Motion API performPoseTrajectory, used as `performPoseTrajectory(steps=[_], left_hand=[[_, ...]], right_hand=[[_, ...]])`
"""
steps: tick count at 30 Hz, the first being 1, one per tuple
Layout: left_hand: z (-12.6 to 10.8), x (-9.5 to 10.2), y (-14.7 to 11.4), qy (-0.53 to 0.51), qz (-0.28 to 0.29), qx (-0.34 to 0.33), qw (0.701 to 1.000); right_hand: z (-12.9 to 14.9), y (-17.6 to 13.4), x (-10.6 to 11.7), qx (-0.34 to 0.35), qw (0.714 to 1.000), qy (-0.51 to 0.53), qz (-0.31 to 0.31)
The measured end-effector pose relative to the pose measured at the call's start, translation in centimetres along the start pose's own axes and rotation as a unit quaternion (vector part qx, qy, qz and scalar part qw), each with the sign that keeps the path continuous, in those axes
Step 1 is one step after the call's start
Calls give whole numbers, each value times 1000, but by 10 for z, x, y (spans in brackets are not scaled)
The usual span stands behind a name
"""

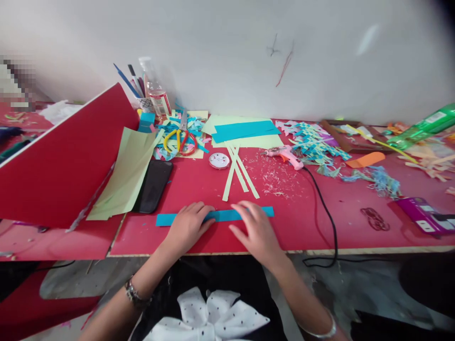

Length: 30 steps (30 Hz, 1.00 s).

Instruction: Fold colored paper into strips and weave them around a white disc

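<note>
A long blue paper strip point(227, 216) lies flat across the red table near its front edge. My left hand point(190, 225) rests on the left part of the strip, fingers laid over it and thumb apart. Over the right part is my right hand point(256, 229), open, its fingertips at the strip and thumb spread away. Just beyond the hands, several narrow pale green paper strips point(240, 173) lie crossed. Behind them, wide blue paper pieces point(245, 131) rest on pale green sheets point(273, 141). A small round white lid-like disc point(219, 161) sits left of the crossed strips.
Scissors point(183, 135) lie on paper scraps at the back left, beside a clear bottle point(156, 92). A black phone point(153, 187) is partly under green paper point(122, 182) near a slanting red board point(67, 161). A pink glue gun point(286, 155) trails its cord point(325, 208) over the edge.
</note>
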<state>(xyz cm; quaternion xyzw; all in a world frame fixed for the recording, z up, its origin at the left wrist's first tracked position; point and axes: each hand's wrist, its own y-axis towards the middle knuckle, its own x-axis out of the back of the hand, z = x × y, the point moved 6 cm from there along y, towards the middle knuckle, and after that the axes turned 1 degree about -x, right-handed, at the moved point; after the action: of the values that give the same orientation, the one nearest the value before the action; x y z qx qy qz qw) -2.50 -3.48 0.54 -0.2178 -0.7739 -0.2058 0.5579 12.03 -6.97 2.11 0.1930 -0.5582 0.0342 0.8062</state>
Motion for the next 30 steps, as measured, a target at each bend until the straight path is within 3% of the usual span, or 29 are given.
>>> performPoseTrajectory(steps=[2,6,15,21,24,26,30], left_hand=[[-1,-1,1,4,-2,1,1000],[8,2,-7,8,-13,32,999],[47,19,-38,33,-26,85,996],[64,37,-68,145,-57,155,976],[62,45,-77,196,-77,179,961],[51,43,-74,207,-75,158,963],[10,16,-57,126,0,4,992]], right_hand=[[14,6,-17,6,998,-31,53],[17,9,-33,-11,994,-49,100],[15,8,-32,-11,991,-49,127],[14,8,-35,-14,989,-59,136],[14,7,-36,-17,988,-62,139],[14,7,-36,-18,988,-63,139],[13,7,-36,-19,989,-63,134]])
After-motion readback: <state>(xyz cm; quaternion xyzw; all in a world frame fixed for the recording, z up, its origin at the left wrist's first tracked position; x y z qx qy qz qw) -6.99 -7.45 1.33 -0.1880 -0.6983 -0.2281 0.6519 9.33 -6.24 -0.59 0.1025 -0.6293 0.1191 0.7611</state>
